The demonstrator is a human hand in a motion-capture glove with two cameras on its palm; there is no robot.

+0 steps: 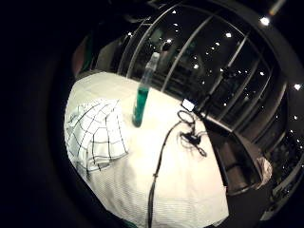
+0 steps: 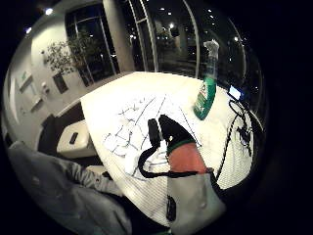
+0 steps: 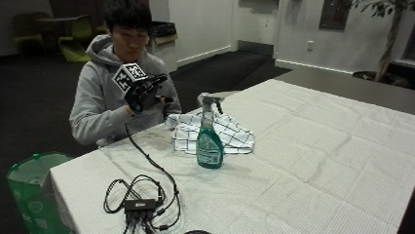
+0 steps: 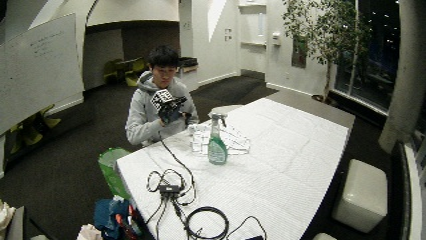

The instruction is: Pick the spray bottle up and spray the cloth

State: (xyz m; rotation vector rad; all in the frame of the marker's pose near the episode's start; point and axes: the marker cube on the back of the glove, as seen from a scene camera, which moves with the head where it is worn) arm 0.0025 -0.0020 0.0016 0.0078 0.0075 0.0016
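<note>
- Gloved right hand [image 3: 144, 96] raised over the table [image 3: 311, 146] edge, fingers relaxed, holding nothing.
- Spray bottle [image 3: 209, 139] upright, cloth [image 3: 214, 134] touching at 12 o'clock.

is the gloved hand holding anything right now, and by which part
Nothing is held. The black-gloved right hand is raised in the air near the person's chest, apart from the green spray bottle and the checked white cloth.

— What sort of place is this?

— An office lobby or common room, I'd say. There's a whiteboard [image 4: 40, 70] on the wall, tall glass windows [image 4: 383, 55], and a potted tree [image 4: 319, 35].

— Anything else?

— A long table [image 4: 293, 150] under a white cloth, green chairs [image 4: 126, 67] behind. Possibly a lab; hard to tell.
</note>
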